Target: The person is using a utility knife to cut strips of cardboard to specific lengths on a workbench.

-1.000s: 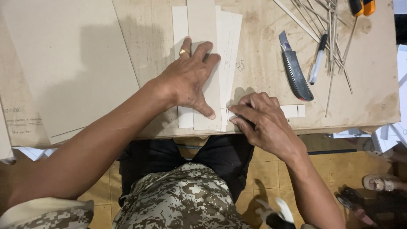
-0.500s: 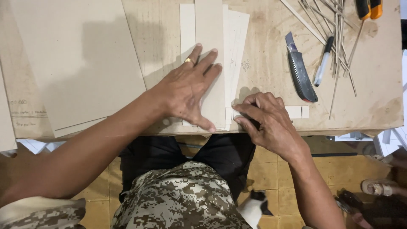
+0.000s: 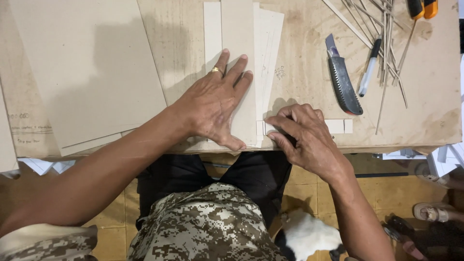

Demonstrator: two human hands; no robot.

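Observation:
My left hand (image 3: 217,104), with a gold ring on one finger, lies flat with fingers spread on a stack of long pale cardboard strips (image 3: 241,29) that run away from me across the worktable (image 3: 309,92). My right hand (image 3: 304,137) rests at the near ends of the strips, its fingertips pinching a short white cross strip (image 3: 338,126) that lies along the table's front edge. What lies under my right palm is hidden.
A grey utility knife (image 3: 343,79) and a marker pen (image 3: 369,67) lie right of the strips, beside several thin wooden sticks (image 3: 386,38) and orange-handled tools (image 3: 423,7). Large cardboard sheets (image 3: 87,67) cover the left. A black-and-white animal (image 3: 304,237) sits by my legs; sandals (image 3: 430,212) are on the floor.
The view has shifted slightly. My left hand has slid a little along the strips, and the animal has come further into sight below. My right hand stays at the strip ends.

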